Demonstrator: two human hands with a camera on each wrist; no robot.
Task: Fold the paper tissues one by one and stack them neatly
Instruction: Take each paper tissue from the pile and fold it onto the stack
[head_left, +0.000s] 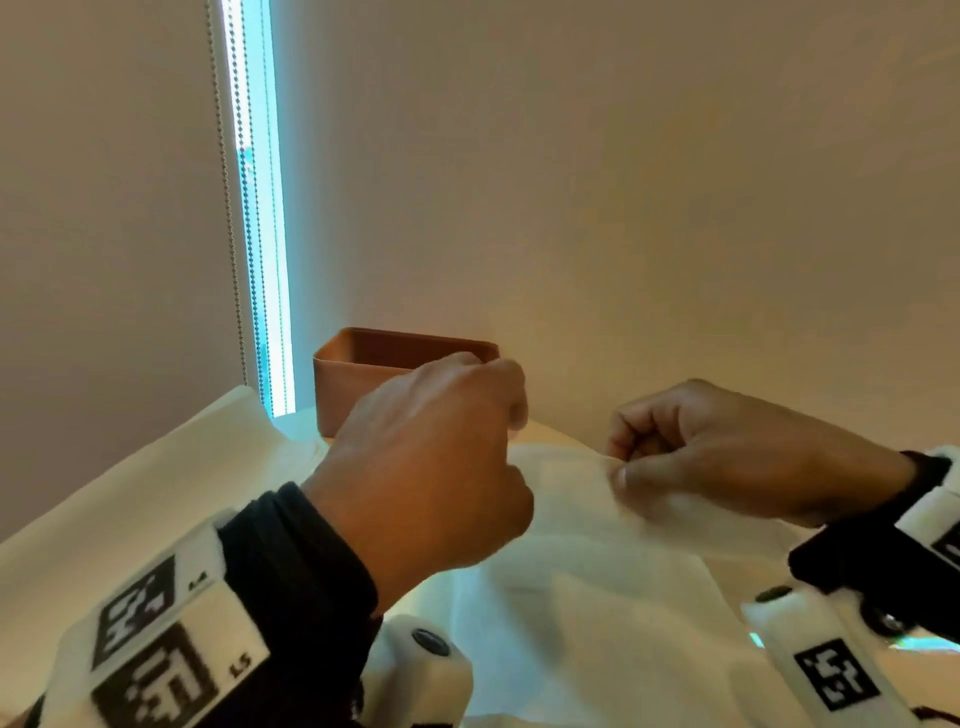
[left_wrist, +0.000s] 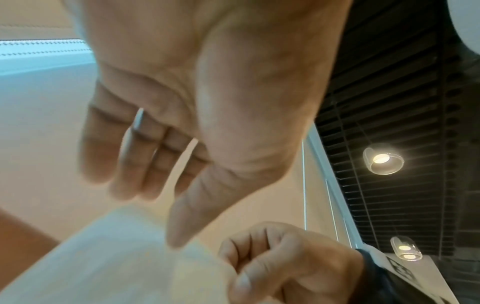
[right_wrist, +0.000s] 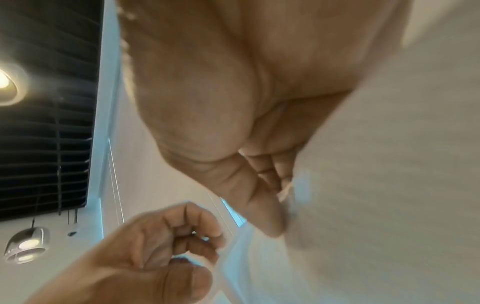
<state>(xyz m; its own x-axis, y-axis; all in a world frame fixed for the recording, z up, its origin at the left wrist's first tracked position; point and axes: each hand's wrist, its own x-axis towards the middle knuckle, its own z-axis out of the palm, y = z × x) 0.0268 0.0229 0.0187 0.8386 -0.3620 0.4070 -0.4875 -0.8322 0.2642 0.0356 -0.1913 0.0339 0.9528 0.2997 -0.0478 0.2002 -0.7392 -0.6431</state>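
A white paper tissue hangs spread in the air in front of me. My right hand pinches its upper edge between thumb and curled forefinger; in the right wrist view the thumb presses the sheet. My left hand is at the tissue's upper left corner, its back towards me. The left wrist view shows its fingers loosely extended and apart from the thumb, which lies against the blurred tissue. I see no pinch there.
A brown open-topped box stands behind the left hand, against the beige wall. A white-covered table runs off to the left. A bead chain hangs beside a bright window gap.
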